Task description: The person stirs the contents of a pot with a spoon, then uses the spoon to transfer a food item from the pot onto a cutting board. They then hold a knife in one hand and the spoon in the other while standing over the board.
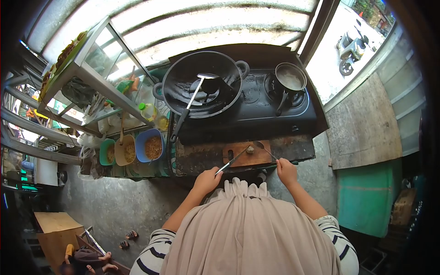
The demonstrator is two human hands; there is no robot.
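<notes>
My left hand is closed round the handle of a knife, whose blade points up and right over a small wooden board. My right hand is closed on the handle of a spoon, its dark bowl over the board's upper right part. Between the two tools a small pale brown lump sits on the board. The board lies on the worn counter in front of the stove. Whether the knife tip touches the lump, I cannot tell.
Behind the board stands a black stove with a large wok holding a spatula, and a small pot. Left are a blue container, other tubs and a glass case. A person is at the lower left.
</notes>
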